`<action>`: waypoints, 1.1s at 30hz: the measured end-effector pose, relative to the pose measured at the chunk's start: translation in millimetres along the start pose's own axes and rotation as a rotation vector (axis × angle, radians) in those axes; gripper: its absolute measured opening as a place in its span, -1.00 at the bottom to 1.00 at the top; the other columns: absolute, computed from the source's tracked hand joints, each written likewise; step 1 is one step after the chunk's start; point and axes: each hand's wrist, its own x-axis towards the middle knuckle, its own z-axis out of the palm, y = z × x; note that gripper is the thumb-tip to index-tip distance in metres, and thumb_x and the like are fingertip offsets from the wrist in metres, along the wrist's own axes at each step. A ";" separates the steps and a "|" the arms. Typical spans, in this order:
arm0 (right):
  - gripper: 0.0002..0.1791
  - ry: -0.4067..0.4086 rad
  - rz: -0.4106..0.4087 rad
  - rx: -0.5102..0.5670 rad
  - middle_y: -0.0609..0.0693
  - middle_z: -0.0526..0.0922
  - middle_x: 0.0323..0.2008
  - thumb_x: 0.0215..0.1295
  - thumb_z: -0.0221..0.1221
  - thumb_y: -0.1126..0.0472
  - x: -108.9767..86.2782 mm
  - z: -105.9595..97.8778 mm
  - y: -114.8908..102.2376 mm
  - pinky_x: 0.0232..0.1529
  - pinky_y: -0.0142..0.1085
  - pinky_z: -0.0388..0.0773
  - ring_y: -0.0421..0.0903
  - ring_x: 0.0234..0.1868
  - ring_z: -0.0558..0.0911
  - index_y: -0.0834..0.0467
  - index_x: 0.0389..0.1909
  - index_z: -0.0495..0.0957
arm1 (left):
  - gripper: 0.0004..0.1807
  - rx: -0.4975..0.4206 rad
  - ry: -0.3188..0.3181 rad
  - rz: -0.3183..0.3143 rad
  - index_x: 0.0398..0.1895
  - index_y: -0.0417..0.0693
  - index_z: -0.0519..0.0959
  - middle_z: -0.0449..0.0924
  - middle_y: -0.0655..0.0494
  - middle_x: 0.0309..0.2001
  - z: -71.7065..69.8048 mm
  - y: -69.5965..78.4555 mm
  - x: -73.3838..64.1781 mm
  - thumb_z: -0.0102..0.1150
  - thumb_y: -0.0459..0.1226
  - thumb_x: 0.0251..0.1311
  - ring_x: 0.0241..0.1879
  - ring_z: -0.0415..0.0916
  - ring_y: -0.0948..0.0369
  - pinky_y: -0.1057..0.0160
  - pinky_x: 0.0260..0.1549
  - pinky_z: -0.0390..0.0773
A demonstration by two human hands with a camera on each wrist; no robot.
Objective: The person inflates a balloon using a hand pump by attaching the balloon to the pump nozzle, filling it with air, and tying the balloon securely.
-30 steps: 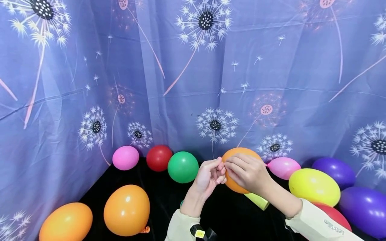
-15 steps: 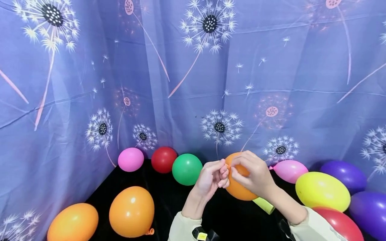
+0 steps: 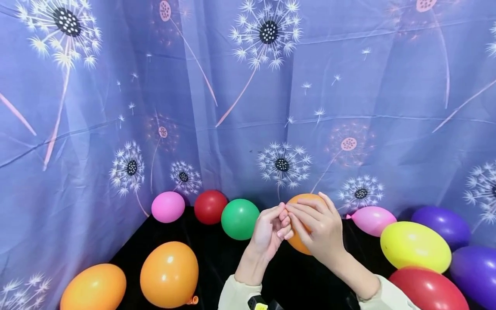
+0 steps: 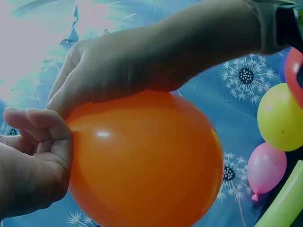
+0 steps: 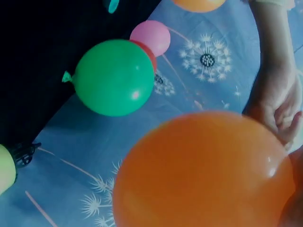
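An inflated orange balloon [image 3: 299, 244] hangs in front of me above the black cloth, its neck end turned toward my left hand [image 3: 267, 234]. Thumb and index finger of that hand pinch the neck, with the other fingers curled below. My right hand [image 3: 323, 230] reaches across the balloon's near side, and its fingertips meet the left ones at the neck. The fingers hide the neck itself. In the left wrist view the round body of the orange balloon [image 4: 147, 165] lies against the left fingers, under the right wrist.
On the black cloth [image 3: 217, 267], two orange balloons [image 3: 169, 274] lie at left; pink, red and green [image 3: 240, 219] ones line the back. Pink, yellow [image 3: 415, 247], purple and red balloons crowd the right. A pale green tube [image 4: 284, 201] shows in the left wrist view. A dandelion-print curtain [image 3: 232, 163] stands behind.
The right fingertips have come in to the left ones, covering the orange neck that showed between them half a second ago. The pale green tube has dropped from sight behind the right arm.
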 end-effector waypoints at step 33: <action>-0.82 -0.092 0.360 0.026 0.02 0.76 -0.28 0.13 0.18 0.40 -22.7 0.6 -9.6 0.25 -0.01 0.21 0.02 -0.15 0.47 0.18 -0.33 0.73 | -0.57 0.195 0.040 0.052 -0.67 -0.03 0.35 0.37 0.26 -0.70 7.5 -11.1 0.9 -0.19 -0.28 0.47 -0.84 0.18 0.43 0.48 -0.67 0.43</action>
